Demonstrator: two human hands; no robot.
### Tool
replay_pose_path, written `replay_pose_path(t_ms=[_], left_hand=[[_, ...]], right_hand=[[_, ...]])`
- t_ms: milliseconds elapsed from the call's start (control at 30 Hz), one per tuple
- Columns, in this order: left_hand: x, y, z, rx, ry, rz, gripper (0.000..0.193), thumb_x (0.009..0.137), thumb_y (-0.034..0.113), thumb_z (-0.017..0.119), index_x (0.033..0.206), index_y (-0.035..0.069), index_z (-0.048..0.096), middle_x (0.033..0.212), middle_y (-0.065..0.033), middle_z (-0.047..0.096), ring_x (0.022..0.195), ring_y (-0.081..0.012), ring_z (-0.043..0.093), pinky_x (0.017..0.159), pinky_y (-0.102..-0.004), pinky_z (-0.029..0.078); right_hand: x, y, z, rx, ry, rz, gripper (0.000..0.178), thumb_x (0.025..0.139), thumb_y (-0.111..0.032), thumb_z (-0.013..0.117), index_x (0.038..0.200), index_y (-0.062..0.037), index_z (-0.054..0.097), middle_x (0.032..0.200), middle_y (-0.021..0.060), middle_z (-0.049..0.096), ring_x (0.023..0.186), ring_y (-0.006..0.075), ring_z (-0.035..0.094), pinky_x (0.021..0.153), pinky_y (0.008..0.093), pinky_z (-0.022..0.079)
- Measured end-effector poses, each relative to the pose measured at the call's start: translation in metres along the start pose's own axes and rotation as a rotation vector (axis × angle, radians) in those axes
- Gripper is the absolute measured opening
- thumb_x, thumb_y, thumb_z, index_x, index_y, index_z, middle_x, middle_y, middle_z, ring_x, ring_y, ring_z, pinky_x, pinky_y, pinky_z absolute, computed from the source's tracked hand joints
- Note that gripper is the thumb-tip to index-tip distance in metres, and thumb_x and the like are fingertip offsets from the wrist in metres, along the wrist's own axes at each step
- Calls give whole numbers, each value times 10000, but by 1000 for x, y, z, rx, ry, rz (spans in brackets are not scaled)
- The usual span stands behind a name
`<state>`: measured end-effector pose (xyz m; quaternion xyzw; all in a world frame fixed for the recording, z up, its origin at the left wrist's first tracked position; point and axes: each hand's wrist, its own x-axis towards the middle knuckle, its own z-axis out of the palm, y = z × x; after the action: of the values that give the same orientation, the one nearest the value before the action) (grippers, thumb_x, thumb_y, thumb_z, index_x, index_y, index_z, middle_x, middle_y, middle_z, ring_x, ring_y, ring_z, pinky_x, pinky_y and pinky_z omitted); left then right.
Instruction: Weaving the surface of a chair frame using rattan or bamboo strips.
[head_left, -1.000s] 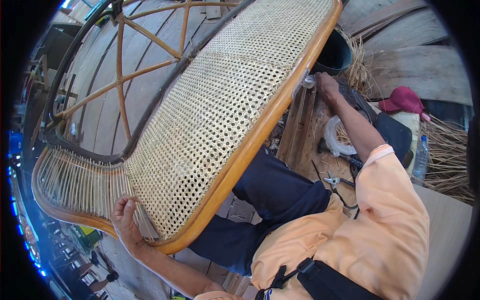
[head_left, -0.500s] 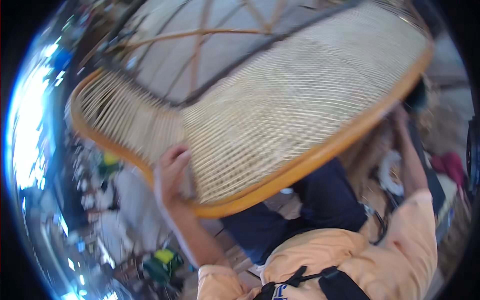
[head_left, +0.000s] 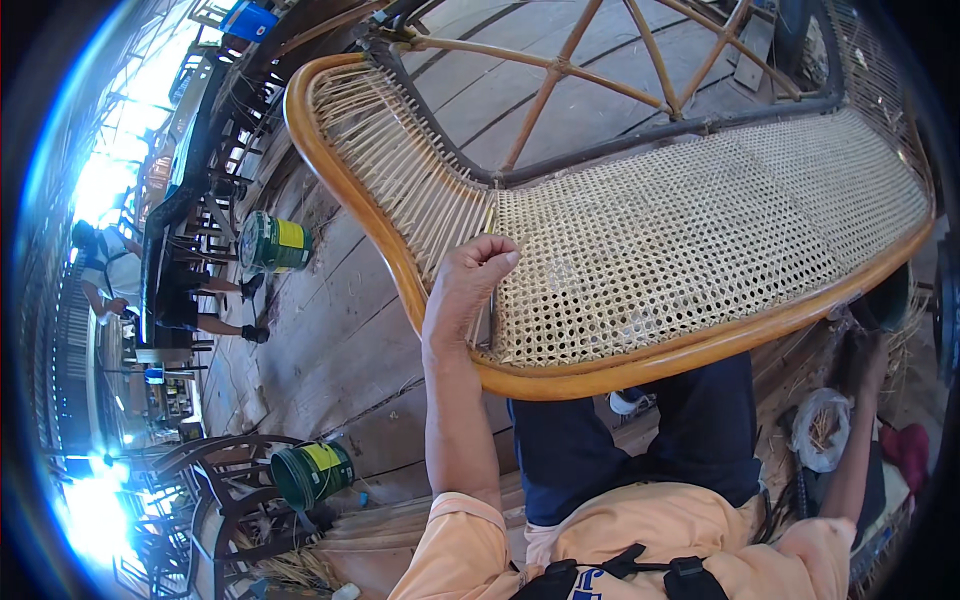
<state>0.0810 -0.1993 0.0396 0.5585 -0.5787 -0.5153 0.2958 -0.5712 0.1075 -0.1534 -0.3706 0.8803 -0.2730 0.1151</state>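
A rattan frame with a bent amber rim (head_left: 600,385) slants over my knees. Its wide panel of woven cane (head_left: 660,240) has an open lattice, while the left end carries separate cane strands (head_left: 380,135) side by side. My left hand (head_left: 472,285) rests over the seam between the two, thumb and fingers pinched together; what they hold, if anything, cannot be made out. Out past the lower right rim, my right hand (head_left: 855,335) is dark and smeared beside a dark bucket (head_left: 885,300), its fingers not distinct.
Green buckets with yellow labels (head_left: 275,242) (head_left: 315,475) stand on the plank floor at left. Dark chair frames (head_left: 235,510) lie nearby. Another person (head_left: 120,270) is at far left. A clear plastic bag of brown scraps (head_left: 820,430) lies by my right forearm.
The view has swung, so the rattan frame sits farther right and looks sharper. My left hand stays by the seam, fingers pinched. My right hand is now near the dark bucket.
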Motion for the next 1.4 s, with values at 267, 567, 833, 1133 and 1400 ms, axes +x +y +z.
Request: replay_pose_path(t_ms=[267, 567, 833, 1133, 1400], left_hand=[[-4, 1, 0, -17, 24, 28, 128, 816, 127, 679, 877, 15, 682, 721, 49, 573, 657, -39, 461, 614, -204, 379], [-1, -1, -5, -111, -11, 30, 152, 805, 108, 674, 905, -8, 671, 782, 14, 614, 717, -61, 522, 693, -213, 413], [2, -4, -8, -122, 27, 44, 164, 812, 130, 660, 916, 4, 674, 773, 11, 608, 709, -64, 512, 665, -225, 413], [-1, 0, -8, -130, 58, 41, 206, 812, 159, 679, 942, 1, 676, 764, 8, 615, 705, -67, 536, 686, -223, 435], [2, -6, -9, -124, 81, 59, 255, 803, 196, 676, 956, -8, 681, 757, -1, 625, 687, -76, 536, 645, -243, 441]], right_hand=[[-77, -197, -47, 885, 71, 142, 243, 948, -100, 533, 1176, -32, 581, 791, -41, 513, 685, 12, 463, 592, 170, 381], [-104, -466, 103, 846, -570, -403, 109, 934, -70, 514, 1024, -25, 555, 778, 21, 559, 655, 86, 545, 590, 229, 459], [-119, -512, 160, 659, -519, -469, 110, 929, -72, 503, 1006, -16, 559, 804, 114, 639, 666, 172, 617, 636, 308, 503], [-123, -526, 166, 635, -539, -524, 89, 933, -26, 497, 1010, -8, 538, 815, 58, 601, 676, 109, 571, 632, 257, 497], [-125, -539, 178, 514, -440, -643, 105, 923, -21, 516, 1023, -8, 545, 813, 73, 626, 667, 115, 588, 612, 266, 500]])
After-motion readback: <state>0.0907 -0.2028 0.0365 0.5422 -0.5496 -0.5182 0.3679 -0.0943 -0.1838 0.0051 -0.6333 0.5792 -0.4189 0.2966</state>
